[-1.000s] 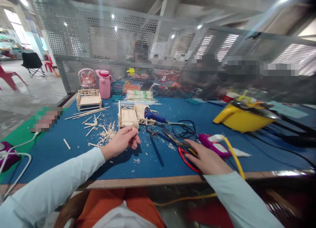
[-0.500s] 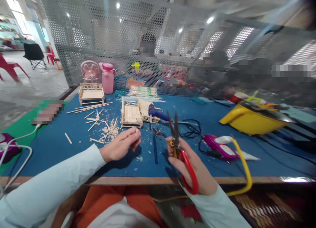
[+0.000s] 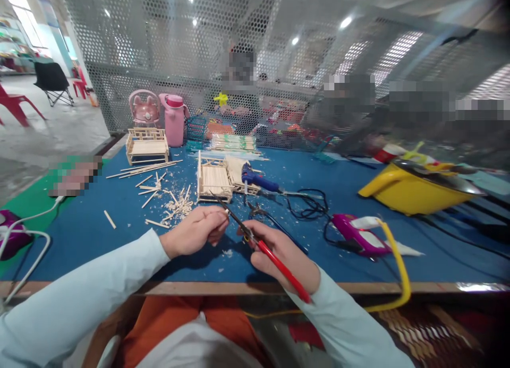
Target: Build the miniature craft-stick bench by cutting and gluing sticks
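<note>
- Far left: a green mat [image 3: 24, 190] runs to the picture's side, with a white cable [image 3: 37, 219] across it; the floor shows beyond.
- Next, the blue tabletop [image 3: 79, 240]. One short stick [image 3: 109, 220] lies there, with a broad stretch of blue before it, down to the pale front edge [image 3: 179, 288].
- Behind, a small stick-built frame [image 3: 147, 147] and a pink bottle [image 3: 175, 125] stand near the perforated screen [image 3: 119, 54] along the back.
- Left of centre, a pile of wood offcuts [image 3: 177, 207] crowds the space beyond the left wrist.
- The left hand [image 3: 197, 232] is closed, pinching a small pale piece [image 3: 227, 212] at its fingertips, above the table and short of a second stick frame [image 3: 215, 182].
- Centre: the scissors' blades reach the pale piece; whether they touch it is unclear. A blue glue gun [image 3: 265, 183] lies behind.
- The right hand [image 3: 285, 248] grips the red-handled scissors [image 3: 281, 270], wrist over the front edge. Dark pliers [image 3: 285, 231] lie just beyond it.
- Right: a purple-and-white device [image 3: 360, 234], then a yellow pot [image 3: 418, 190]; blue surface shows between glue gun and pot.
</note>
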`<action>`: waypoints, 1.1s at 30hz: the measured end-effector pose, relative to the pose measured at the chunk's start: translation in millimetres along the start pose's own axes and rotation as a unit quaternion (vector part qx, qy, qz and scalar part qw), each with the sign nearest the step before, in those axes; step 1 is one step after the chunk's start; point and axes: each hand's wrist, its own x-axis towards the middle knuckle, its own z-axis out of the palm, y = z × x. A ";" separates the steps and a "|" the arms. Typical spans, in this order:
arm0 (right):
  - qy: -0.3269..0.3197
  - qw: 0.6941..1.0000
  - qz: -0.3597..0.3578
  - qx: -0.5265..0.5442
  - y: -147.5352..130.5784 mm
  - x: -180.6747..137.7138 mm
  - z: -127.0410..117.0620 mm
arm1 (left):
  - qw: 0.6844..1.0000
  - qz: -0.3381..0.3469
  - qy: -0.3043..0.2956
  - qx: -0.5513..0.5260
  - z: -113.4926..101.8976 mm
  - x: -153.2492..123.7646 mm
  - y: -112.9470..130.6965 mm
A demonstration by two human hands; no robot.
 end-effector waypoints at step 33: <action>0.155 0.970 -0.051 -0.178 -15.3 7.4 24.9 | 0.956 0.104 0.107 0.253 4.8 -7.6 -2.3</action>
